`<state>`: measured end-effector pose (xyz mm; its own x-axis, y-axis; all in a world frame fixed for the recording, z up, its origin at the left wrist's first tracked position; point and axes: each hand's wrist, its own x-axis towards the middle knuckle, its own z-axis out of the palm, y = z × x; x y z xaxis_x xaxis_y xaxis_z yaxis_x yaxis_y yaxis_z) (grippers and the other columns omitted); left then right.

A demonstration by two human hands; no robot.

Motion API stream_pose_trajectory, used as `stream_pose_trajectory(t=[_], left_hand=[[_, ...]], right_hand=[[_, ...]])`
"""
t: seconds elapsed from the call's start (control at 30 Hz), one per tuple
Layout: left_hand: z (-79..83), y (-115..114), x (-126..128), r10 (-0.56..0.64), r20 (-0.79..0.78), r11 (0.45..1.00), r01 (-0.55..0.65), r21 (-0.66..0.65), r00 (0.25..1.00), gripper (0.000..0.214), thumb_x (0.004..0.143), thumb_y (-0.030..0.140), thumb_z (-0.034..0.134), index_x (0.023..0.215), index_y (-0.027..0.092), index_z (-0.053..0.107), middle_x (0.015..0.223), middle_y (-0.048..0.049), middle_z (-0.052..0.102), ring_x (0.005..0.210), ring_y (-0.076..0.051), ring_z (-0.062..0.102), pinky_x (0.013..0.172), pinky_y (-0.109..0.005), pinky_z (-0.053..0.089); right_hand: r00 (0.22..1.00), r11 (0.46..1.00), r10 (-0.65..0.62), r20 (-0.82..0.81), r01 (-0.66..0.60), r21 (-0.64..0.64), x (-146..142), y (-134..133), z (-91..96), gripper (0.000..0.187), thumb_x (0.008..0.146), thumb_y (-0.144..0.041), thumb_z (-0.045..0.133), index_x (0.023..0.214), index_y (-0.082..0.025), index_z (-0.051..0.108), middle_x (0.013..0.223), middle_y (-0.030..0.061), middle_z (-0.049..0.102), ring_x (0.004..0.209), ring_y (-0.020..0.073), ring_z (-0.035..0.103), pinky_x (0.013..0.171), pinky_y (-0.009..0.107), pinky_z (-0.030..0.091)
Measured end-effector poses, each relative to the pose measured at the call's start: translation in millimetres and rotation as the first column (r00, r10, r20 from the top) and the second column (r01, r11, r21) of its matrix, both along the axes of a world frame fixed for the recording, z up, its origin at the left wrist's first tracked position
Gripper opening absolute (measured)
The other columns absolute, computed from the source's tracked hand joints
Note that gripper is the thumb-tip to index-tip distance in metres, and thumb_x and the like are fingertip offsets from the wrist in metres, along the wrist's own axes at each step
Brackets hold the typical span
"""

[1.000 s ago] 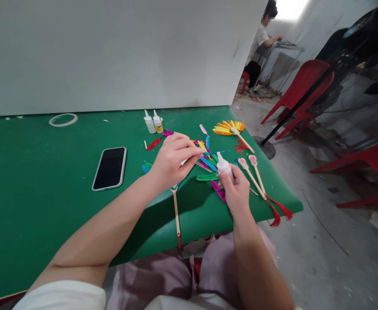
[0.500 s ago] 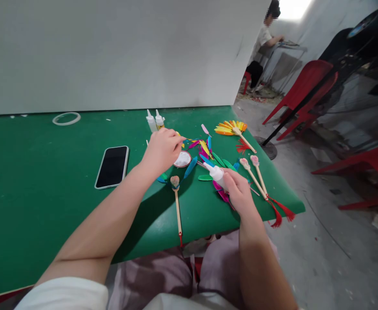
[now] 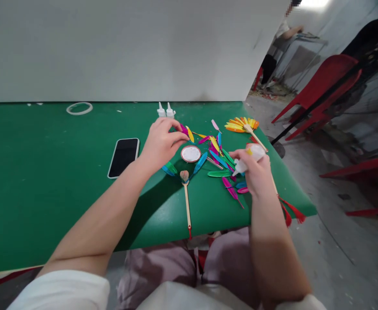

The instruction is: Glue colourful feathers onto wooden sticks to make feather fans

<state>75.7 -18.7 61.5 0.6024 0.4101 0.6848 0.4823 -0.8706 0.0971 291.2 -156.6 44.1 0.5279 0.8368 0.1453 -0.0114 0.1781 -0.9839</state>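
My right hand (image 3: 256, 172) is wrapped round a white glue bottle (image 3: 255, 153), its nozzle tilted down to the left above loose feathers. My left hand (image 3: 163, 140) is curled, thumb and forefinger brought together beside a yellow feather (image 3: 190, 134); what lies between the fingertips is too small to make out. Below it a wooden fan handle (image 3: 187, 206) lies with its heart-shaped head (image 3: 184, 175) away from me. A blue feather (image 3: 200, 162) sticks out on the head's right; green and blue feathers (image 3: 170, 168) are on its left, partly hidden by my left hand.
A round white-faced disc (image 3: 190, 153) lies behind the head. Several coloured feathers (image 3: 219, 174) are scattered to its right. A yellow feather fan (image 3: 240, 125), red tassels (image 3: 293, 211), two more bottles (image 3: 166, 111), a phone (image 3: 123, 157) and a tape ring (image 3: 79, 108) are on the green table (image 3: 63, 172).
My right hand has moved right and turned the glue bottle, whose nozzle now points down to the left. My left hand remains near the feathers behind the head. The whole view has shifted slightly.
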Motion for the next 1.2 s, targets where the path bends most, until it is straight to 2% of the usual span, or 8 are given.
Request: stream_pose_trajectory(t=[0.23, 0.37, 0.53, 0.73, 0.83, 0.93, 1.07, 1.2], left_hand=[[-28.0, -13, -25, -0.019, -0.020, 0.977, 0.023, 0.210, 1.000, 0.011, 0.082, 0.029, 0.059, 0.082, 0.029, 0.070, 0.064, 0.0008, 0.064, 0.076, -0.016, 0.050, 0.076, -0.037, 0.032], [-34.2, -17, -25, -0.111, 0.045, 0.978, 0.101, 0.185, 0.993, 0.008, 0.079, 0.027, 0.063, 0.083, 0.028, 0.069, 0.067, 0.0020, 0.068, 0.078, -0.016, 0.053, 0.075, -0.035, 0.033], [-38.8, -28, -17, -0.202, 0.173, 0.955, 0.233, -0.182, 0.964, 0.013, 0.079, 0.028, 0.063, 0.088, 0.022, 0.070, 0.075, -0.0022, 0.067, 0.082, -0.015, 0.056, 0.071, -0.029, 0.041], [-34.8, -27, -5, 0.052, 0.307, 0.689, 0.188, -0.700, 0.950, 0.017, 0.074, 0.033, 0.065, 0.076, 0.016, 0.069, 0.073, -0.0021, 0.065, 0.063, -0.011, 0.054, 0.059, -0.025, 0.042], [-29.3, -15, 1, -0.021, 0.221, 0.509, 0.201, -0.837, 0.975, 0.018, 0.071, 0.030, 0.067, 0.081, 0.015, 0.065, 0.070, -0.0011, 0.065, 0.062, -0.011, 0.057, 0.061, -0.025, 0.044], [-28.5, -2, 8, -0.101, 0.182, 0.359, 0.206, -0.910, 0.978, 0.035, 0.068, 0.024, 0.069, 0.100, 0.016, 0.058, 0.066, 0.0005, 0.065, 0.063, -0.013, 0.061, 0.063, -0.026, 0.047], [-37.1, 6, 16, -0.101, 0.141, 0.297, 0.165, -0.941, 0.985, 0.050, 0.066, 0.019, 0.070, 0.114, 0.015, 0.056, 0.067, -0.0010, 0.067, 0.065, -0.015, 0.063, 0.067, -0.029, 0.048], [-48.4, 4, 21, -0.109, 0.161, 0.253, 0.184, -0.950, 0.981, 0.023, 0.066, 0.025, 0.070, 0.085, 0.012, 0.069, 0.073, -0.0033, 0.068, 0.068, -0.014, 0.061, 0.067, -0.028, 0.048]], right_hand=[[0.858, 0.976, 0.189, 0.477, -0.113, -0.184, -22, 34, 16.3, 0.028, 0.069, -0.044, 0.065, 0.070, -0.019, 0.053, 0.066, -0.0003, 0.060, 0.063, 0.0141, 0.055, 0.059, 0.027, 0.040], [0.895, 0.932, 0.324, 0.307, -0.247, -0.264, -31, 39, 7.8, 0.031, 0.069, -0.047, 0.065, 0.068, -0.017, 0.059, 0.064, 0.0008, 0.061, 0.058, 0.0113, 0.050, 0.054, 0.024, 0.037], [0.843, 0.819, 0.531, 0.091, -0.483, -0.311, -38, 39, 0.8, 0.033, 0.073, -0.047, 0.061, 0.068, -0.014, 0.064, 0.067, 0.0032, 0.063, 0.055, 0.0092, 0.046, 0.050, 0.022, 0.032], [0.860, 0.835, 0.492, 0.136, -0.422, -0.353, -40, 36, -5.5, 0.037, 0.071, -0.051, 0.063, 0.069, -0.015, 0.065, 0.060, -0.0001, 0.059, 0.052, 0.0077, 0.045, 0.049, 0.021, 0.032], [0.870, 0.834, 0.470, 0.148, -0.383, -0.397, -38, 28, -12.7, 0.042, 0.073, -0.056, 0.059, 0.067, -0.015, 0.065, 0.060, 0.0008, 0.059, 0.053, 0.0092, 0.048, 0.050, 0.022, 0.035], [0.830, 0.768, 0.550, 0.091, -0.460, -0.445, -36, 17, -14.4, 0.048, 0.076, -0.060, 0.051, 0.063, -0.016, 0.062, 0.069, 0.0040, 0.064, 0.059, 0.0119, 0.053, 0.054, 0.023, 0.039], [0.784, 0.718, 0.617, 0.069, -0.525, -0.456, -35, 10, -11.0, 0.053, 0.080, -0.062, 0.042, 0.063, -0.016, 0.063, 0.069, 0.0048, 0.065, 0.059, 0.0129, 0.055, 0.056, 0.024, 0.041], [0.770, 0.719, 0.625, 0.129, -0.505, -0.477, -34, 14, -16.8, 0.050, 0.080, -0.060, 0.045, 0.068, -0.016, 0.065, 0.070, 0.0046, 0.066, 0.065, 0.0145, 0.057, 0.060, 0.025, 0.042]])
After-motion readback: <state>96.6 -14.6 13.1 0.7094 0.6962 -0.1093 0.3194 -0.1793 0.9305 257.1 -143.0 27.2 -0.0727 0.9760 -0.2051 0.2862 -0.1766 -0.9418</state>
